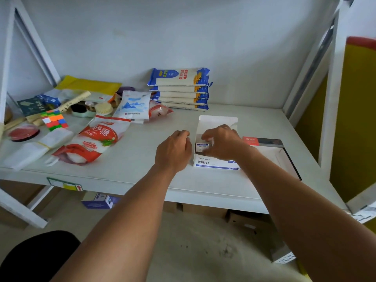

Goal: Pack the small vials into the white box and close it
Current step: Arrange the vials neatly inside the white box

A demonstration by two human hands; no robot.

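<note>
A white box [215, 162] with blue print on its front stands on the shelf, its lid flap [218, 122] raised at the back. Inside its left end I see a small labelled vial [202, 147]. My right hand [222, 142] reaches into the open box, fingers curled around that vial. My left hand [174, 149] rests on the shelf just left of the box, fingers curled in, with nothing visible in it. The rest of the box's inside is hidden behind my right hand.
A flat open carton [282, 153] with a red-labelled edge lies right of the box. Sugar bags [97, 139], a salt bag [133, 106], stacked noodle packs [180, 88], a puzzle cube [54, 120] and brushes crowd the left and back. Shelf uprights stand on both sides.
</note>
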